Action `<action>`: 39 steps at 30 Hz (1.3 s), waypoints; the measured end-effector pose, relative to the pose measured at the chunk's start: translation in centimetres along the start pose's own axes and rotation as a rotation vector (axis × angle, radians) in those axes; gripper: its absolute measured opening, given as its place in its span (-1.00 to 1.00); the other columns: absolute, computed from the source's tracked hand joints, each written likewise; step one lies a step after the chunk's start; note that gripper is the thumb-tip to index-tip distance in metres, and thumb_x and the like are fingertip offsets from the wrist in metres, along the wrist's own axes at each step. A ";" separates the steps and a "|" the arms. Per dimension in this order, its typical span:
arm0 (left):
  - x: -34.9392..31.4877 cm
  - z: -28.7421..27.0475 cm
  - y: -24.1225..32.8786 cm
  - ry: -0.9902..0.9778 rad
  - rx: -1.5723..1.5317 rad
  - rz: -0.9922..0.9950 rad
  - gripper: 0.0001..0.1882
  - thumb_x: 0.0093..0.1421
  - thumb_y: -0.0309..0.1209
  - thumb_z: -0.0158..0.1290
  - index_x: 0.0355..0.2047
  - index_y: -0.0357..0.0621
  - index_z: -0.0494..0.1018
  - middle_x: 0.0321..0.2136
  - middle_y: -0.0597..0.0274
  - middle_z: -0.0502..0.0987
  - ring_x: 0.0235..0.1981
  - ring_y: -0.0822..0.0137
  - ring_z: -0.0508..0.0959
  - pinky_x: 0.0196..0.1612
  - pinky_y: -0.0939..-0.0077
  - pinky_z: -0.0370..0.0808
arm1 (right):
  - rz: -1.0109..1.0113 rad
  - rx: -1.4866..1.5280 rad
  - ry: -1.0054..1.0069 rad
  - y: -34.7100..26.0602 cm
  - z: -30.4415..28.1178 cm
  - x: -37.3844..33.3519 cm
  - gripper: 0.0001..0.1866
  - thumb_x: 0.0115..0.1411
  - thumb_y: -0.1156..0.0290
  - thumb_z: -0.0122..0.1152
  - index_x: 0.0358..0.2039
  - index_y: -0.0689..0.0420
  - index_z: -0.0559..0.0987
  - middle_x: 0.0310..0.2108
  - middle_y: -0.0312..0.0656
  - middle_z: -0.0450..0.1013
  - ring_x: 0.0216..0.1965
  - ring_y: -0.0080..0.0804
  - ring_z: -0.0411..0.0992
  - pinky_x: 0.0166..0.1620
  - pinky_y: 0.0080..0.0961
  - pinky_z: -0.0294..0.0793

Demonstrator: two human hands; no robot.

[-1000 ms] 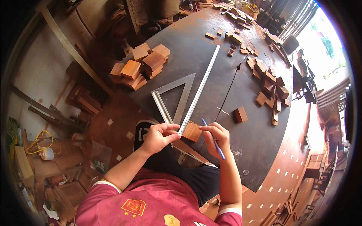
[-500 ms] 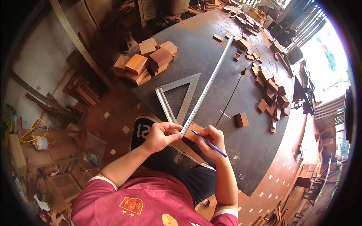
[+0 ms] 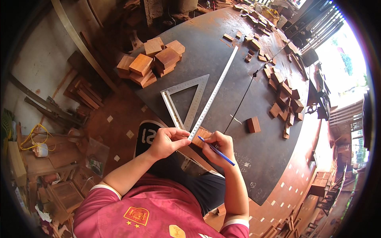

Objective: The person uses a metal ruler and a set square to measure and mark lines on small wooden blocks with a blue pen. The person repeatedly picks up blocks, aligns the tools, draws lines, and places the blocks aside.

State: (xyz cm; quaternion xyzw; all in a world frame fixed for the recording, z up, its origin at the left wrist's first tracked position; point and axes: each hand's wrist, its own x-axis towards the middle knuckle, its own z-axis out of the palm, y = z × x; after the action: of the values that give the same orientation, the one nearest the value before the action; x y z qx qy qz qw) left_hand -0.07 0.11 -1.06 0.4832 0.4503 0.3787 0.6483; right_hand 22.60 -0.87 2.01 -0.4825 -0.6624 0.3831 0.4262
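Note:
My left hand pinches the near end of a long metal ruler between thumb and fingers. The ruler slants away to the far right across a dark tabletop. Beneath its near end lies a reddish-brown wooden block at the table's near edge. A blue pen is gripped in my right hand, its tip over the block beside the ruler. My fingers partly cover the block. Just left of the ruler rests a metal triangle square, flat on the table.
A pile of wooden blocks stands at the table's left edge. Many small blocks are scattered along the right and far sides. One lone block sits right of my right hand. Loose timber leans on the left.
The ruler has slid a little toward me, and its far end has swung slightly left. The pen stays over the block. The whole view has shifted slightly.

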 end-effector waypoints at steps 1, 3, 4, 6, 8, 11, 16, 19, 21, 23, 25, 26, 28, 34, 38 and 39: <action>0.0 0.0 0.0 0.002 0.004 0.001 -0.76 0.17 -0.52 0.32 -0.15 -0.32 0.64 -0.34 0.21 0.71 -0.34 0.57 0.65 -0.21 0.67 0.58 | 0.003 -0.017 -0.005 0.0 -0.1 0.0 -0.82 0.00 0.60 0.34 -0.54 0.23 0.46 -0.65 -0.16 0.46 -0.58 -0.52 0.52 -0.49 -0.57 0.46; 0.0 0.1 0.0 0.005 0.010 0.006 -0.76 0.17 -0.52 0.32 -0.15 -0.32 0.64 -0.34 0.21 0.71 -0.34 0.57 0.65 -0.21 0.67 0.58 | -0.012 -0.013 0.003 0.4 0.1 0.0 -0.82 -0.02 0.60 0.35 -0.55 0.23 0.46 -0.64 -0.14 0.47 -0.59 -0.49 0.53 -0.48 -0.55 0.47; 0.0 0.1 0.0 0.006 0.011 0.010 -0.76 0.17 -0.52 0.33 -0.15 -0.32 0.64 -0.34 0.21 0.70 -0.34 0.57 0.65 -0.21 0.67 0.58 | -0.019 -0.010 0.007 0.5 0.1 0.0 -0.82 -0.02 0.60 0.35 -0.55 0.24 0.46 -0.64 -0.13 0.47 -0.59 -0.47 0.53 -0.47 -0.55 0.47; 0.0 0.1 -0.2 0.006 -0.006 0.014 -0.76 0.17 -0.52 0.33 -0.16 -0.33 0.64 -0.34 0.21 0.70 -0.34 0.56 0.65 -0.21 0.67 0.58 | -0.029 -0.015 0.008 0.5 0.1 0.1 -0.82 -0.03 0.60 0.35 -0.55 0.24 0.46 -0.64 -0.13 0.47 -0.59 -0.45 0.54 -0.47 -0.54 0.48; 0.0 -0.1 -0.6 0.004 -0.045 0.015 -0.76 0.17 -0.52 0.33 -0.16 -0.33 0.63 -0.34 0.20 0.70 -0.33 0.56 0.65 -0.21 0.67 0.58 | -0.029 -0.011 0.006 0.5 0.1 0.1 -0.82 -0.03 0.60 0.35 -0.55 0.24 0.46 -0.64 -0.13 0.46 -0.59 -0.44 0.53 -0.46 -0.53 0.48; 0.0 -0.1 -0.7 0.004 -0.037 0.010 -0.76 0.16 -0.53 0.33 -0.16 -0.33 0.63 -0.33 0.20 0.70 -0.33 0.55 0.65 -0.21 0.67 0.58 | -0.016 0.001 0.005 0.5 0.2 0.1 -0.82 -0.03 0.60 0.35 -0.55 0.24 0.46 -0.64 -0.13 0.46 -0.59 -0.45 0.53 -0.47 -0.53 0.48; 0.0 -0.1 -0.7 0.001 -0.030 0.012 -0.75 0.16 -0.56 0.32 -0.15 -0.37 0.61 -0.32 0.15 0.70 -0.32 0.50 0.68 -0.18 0.64 0.62 | -0.023 -0.015 -0.004 0.8 0.2 0.0 -0.81 -0.03 0.60 0.36 -0.56 0.24 0.45 -0.64 -0.13 0.45 -0.60 -0.45 0.51 -0.48 -0.53 0.46; 0.0 -0.1 -0.8 -0.001 -0.027 0.021 -0.75 0.17 -0.54 0.32 -0.15 -0.35 0.62 -0.32 0.18 0.70 -0.32 0.54 0.66 -0.19 0.66 0.60 | -0.037 -0.026 -0.016 0.6 0.1 0.1 -0.81 -0.04 0.60 0.36 -0.56 0.24 0.46 -0.64 -0.12 0.45 -0.60 -0.44 0.51 -0.48 -0.53 0.46; 0.0 -0.1 -0.7 -0.003 -0.026 0.024 -0.76 0.17 -0.53 0.32 -0.15 -0.33 0.63 -0.32 0.19 0.71 -0.32 0.56 0.65 -0.20 0.68 0.59 | -0.048 -0.023 -0.014 0.4 0.1 0.1 -0.82 -0.04 0.60 0.36 -0.55 0.24 0.46 -0.64 -0.11 0.45 -0.60 -0.42 0.52 -0.48 -0.52 0.46; -0.1 -0.1 -0.5 -0.006 -0.029 0.022 -0.76 0.17 -0.53 0.32 -0.15 -0.33 0.63 -0.32 0.20 0.71 -0.32 0.56 0.65 -0.19 0.67 0.59 | -0.054 -0.025 -0.011 0.4 0.2 0.2 -0.82 -0.04 0.60 0.36 -0.55 0.24 0.47 -0.64 -0.11 0.46 -0.60 -0.41 0.52 -0.48 -0.52 0.46; -0.1 -0.1 -0.7 -0.006 -0.030 0.027 -0.76 0.18 -0.53 0.32 -0.15 -0.33 0.63 -0.32 0.20 0.71 -0.31 0.56 0.66 -0.19 0.67 0.59 | -0.056 -0.032 -0.008 0.4 0.2 0.2 -0.82 -0.04 0.60 0.36 -0.55 0.24 0.47 -0.64 -0.11 0.46 -0.60 -0.40 0.51 -0.48 -0.52 0.45; -0.1 -0.1 -0.8 -0.005 -0.031 0.030 -0.76 0.18 -0.53 0.31 -0.15 -0.33 0.63 -0.32 0.20 0.71 -0.31 0.56 0.66 -0.19 0.67 0.59 | -0.055 -0.033 -0.009 0.4 0.2 0.2 -0.82 -0.04 0.60 0.36 -0.55 0.24 0.47 -0.64 -0.11 0.46 -0.60 -0.39 0.51 -0.48 -0.52 0.45; 0.0 -0.1 -0.8 -0.007 -0.034 0.033 -0.77 0.18 -0.54 0.31 -0.15 -0.33 0.63 -0.32 0.20 0.71 -0.31 0.56 0.66 -0.19 0.67 0.59 | -0.053 -0.034 -0.011 0.5 0.2 0.2 -0.82 -0.04 0.60 0.36 -0.55 0.24 0.47 -0.64 -0.11 0.46 -0.60 -0.39 0.51 -0.48 -0.52 0.45; -0.1 0.0 -0.5 -0.003 -0.014 0.030 -0.76 0.18 -0.53 0.31 -0.14 -0.32 0.63 -0.32 0.20 0.71 -0.32 0.56 0.65 -0.19 0.67 0.59 | -0.061 -0.029 -0.009 0.5 0.3 0.3 -0.82 -0.03 0.59 0.37 -0.55 0.24 0.48 -0.63 -0.11 0.45 -0.60 -0.39 0.50 -0.48 -0.51 0.44; -0.1 0.0 -0.6 0.005 0.011 0.034 -0.76 0.18 -0.51 0.32 -0.15 -0.32 0.64 -0.33 0.21 0.70 -0.32 0.57 0.65 -0.19 0.67 0.59 | -0.071 -0.016 0.004 0.3 0.4 0.4 -0.82 -0.04 0.62 0.35 -0.59 0.21 0.46 -0.65 -0.18 0.45 -0.61 -0.53 0.43 -0.49 -0.54 0.40; -0.1 0.0 -0.7 0.006 0.012 0.038 -0.76 0.18 -0.51 0.32 -0.15 -0.31 0.64 -0.33 0.21 0.70 -0.33 0.57 0.65 -0.20 0.67 0.59 | -0.072 -0.019 0.005 0.2 0.4 0.5 -0.82 -0.04 0.62 0.35 -0.59 0.22 0.47 -0.65 -0.18 0.45 -0.61 -0.53 0.43 -0.49 -0.54 0.40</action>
State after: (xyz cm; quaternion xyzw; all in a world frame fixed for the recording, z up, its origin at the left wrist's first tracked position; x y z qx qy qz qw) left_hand -0.07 -0.16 -1.70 0.4943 0.4454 0.3896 0.6368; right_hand 22.21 -0.42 1.76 -0.4633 -0.6818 0.3603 0.4368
